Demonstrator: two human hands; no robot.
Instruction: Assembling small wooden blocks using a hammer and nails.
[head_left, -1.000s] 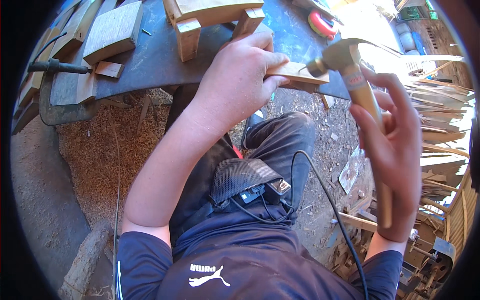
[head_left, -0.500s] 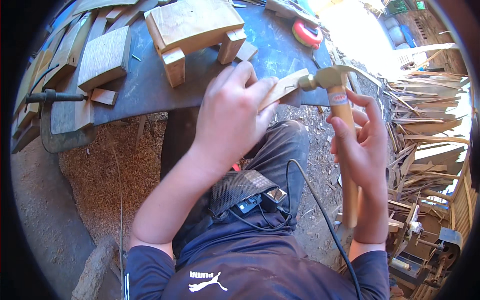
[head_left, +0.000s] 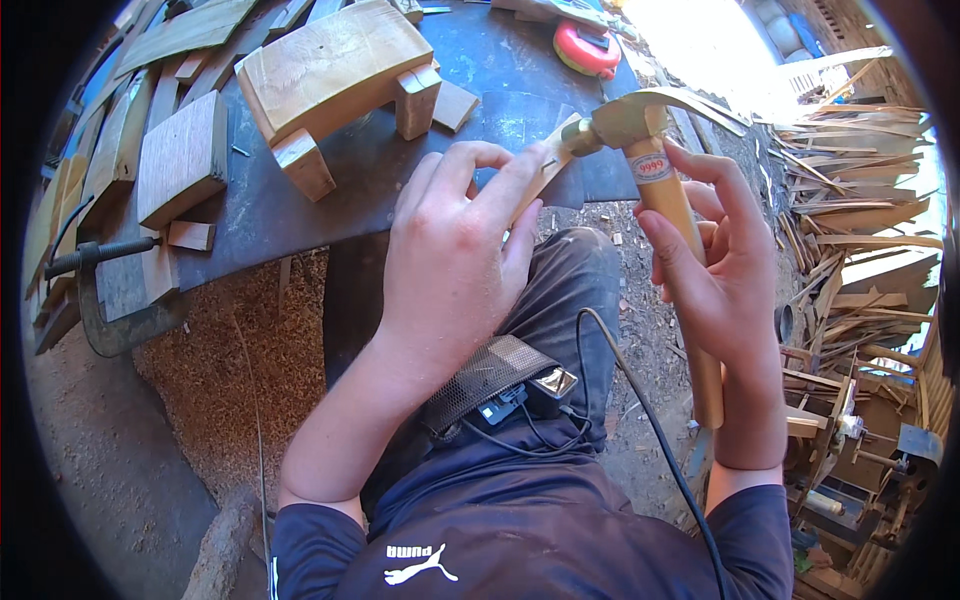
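While your left hand (head_left: 450,235) pinches a pale wooden strip (head_left: 541,186) between thumb and fingers at the near edge of the dark workbench (head_left: 510,115), your right hand (head_left: 722,250) grips a claw hammer (head_left: 667,198) by its wooden handle. Its head sits by the strip's far end, close to a nail (head_left: 549,163); whether metal touches wood is hard to tell from this angle. Below your hands, a dark mesh pouch (head_left: 480,375) holds a small electronic device (head_left: 502,405) that pokes partly out, with a shiny-faced box (head_left: 555,383) at the opening and a black cable (head_left: 645,370) looping off rightward.
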